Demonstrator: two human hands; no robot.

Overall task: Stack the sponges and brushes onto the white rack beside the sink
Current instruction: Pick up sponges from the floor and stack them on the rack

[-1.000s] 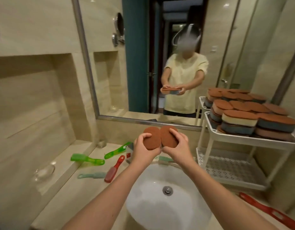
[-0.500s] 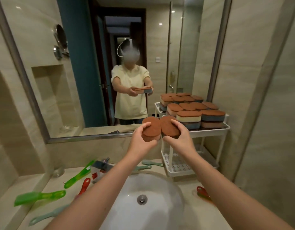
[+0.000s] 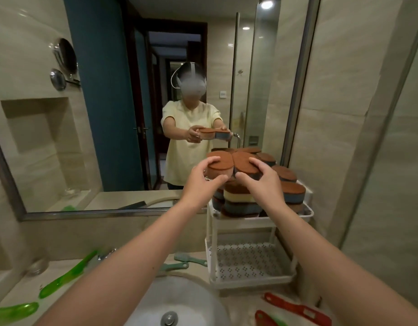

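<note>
Green brushes [image 3: 64, 282] lie on the surface, left of the sink [image 3: 187, 300]. The left hand [image 3: 201, 182] grips a brown-topped sponge [image 3: 221, 164], and the right hand [image 3: 264, 182] grips a second sponge [image 3: 244, 164] touching it. Both hover over the stacked sponges [image 3: 241, 198] on the white rack [image 3: 248, 220]. Red brushes [image 3: 297, 309] lie far right.

Left hand [image 3: 201, 182] with first sponge [image 3: 221, 166], right hand [image 3: 262, 182] with second sponge [image 3: 244, 164]: now over white rack [image 3: 250, 219] top tier, formerly over sink [image 3: 179, 295].
</note>
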